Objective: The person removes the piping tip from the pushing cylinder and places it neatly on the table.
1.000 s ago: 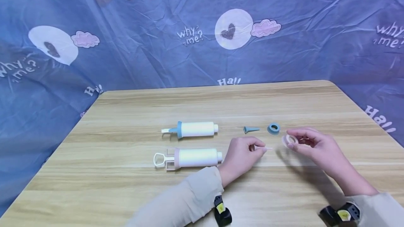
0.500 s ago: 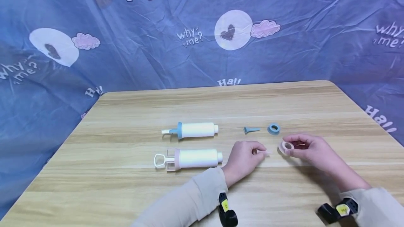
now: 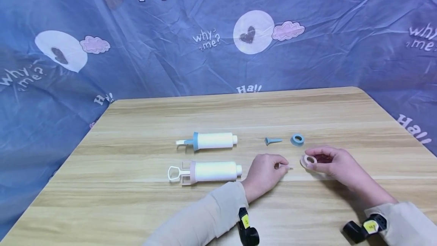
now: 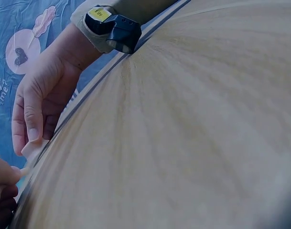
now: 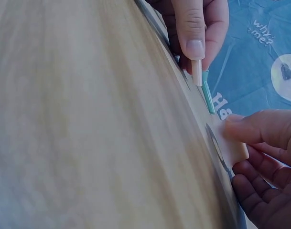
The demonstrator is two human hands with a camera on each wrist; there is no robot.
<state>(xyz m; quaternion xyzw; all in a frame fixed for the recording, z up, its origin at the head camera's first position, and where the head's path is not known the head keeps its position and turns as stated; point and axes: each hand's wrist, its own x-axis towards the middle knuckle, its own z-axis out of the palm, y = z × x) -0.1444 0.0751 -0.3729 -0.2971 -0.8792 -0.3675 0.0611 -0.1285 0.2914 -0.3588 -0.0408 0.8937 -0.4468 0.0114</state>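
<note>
My left hand [image 3: 264,174] pinches a small pale pink nozzle [image 5: 197,74] between thumb and fingers; its narrow end sticks out toward the right. To the right, my right hand [image 3: 338,165] holds a pale pink ring-shaped cap [image 3: 303,161] by its side, thumb in front and fingers behind. The cap is low at the tabletop, its hole facing up. A short gap separates nozzle and cap. Behind them lie a blue nozzle [image 3: 273,140] on its side and a blue ring-shaped cap [image 3: 293,142].
Left of my left hand lie two syringe-like tubes with white barrels: a blue-collared one [image 3: 215,141] farther back and a pale pink-collared one [image 3: 216,171] nearer. All this is on a wood-grain table [image 3: 136,208]. A blue printed cloth [image 3: 191,60] hangs behind.
My right hand has lowered the pale pink cap and moved it slightly left, close to the table. My left hand has dipped a little, still pinching the nozzle.
</note>
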